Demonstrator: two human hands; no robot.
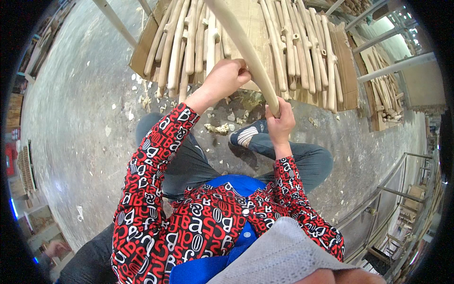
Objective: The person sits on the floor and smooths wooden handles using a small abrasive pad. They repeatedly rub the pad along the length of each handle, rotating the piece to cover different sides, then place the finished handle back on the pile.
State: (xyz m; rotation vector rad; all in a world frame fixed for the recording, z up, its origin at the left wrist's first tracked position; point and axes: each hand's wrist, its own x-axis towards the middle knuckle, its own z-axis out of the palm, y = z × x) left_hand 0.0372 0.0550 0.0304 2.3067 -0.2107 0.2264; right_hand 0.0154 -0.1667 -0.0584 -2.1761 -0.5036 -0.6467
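Stick (251, 53), pale wood, slants up & away from R hand (281, 122), whose fingers are closed round its lower end. L hand (226, 79) curled into loose fist right by stick; can't tell if it's gripping anything. Other sticks (190, 45) on cardboard (349, 71) beyond.

The stick (249, 47) is cream, the shirt (203, 225) patterned red, black and white.

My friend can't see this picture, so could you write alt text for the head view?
A person in a patterned shirt grips the near end of a long wooden pole in the right hand, the left hand curled close beside it. Beyond, pale wooden sticks lie in two groups on cardboard; pale scraps litter the grey floor.
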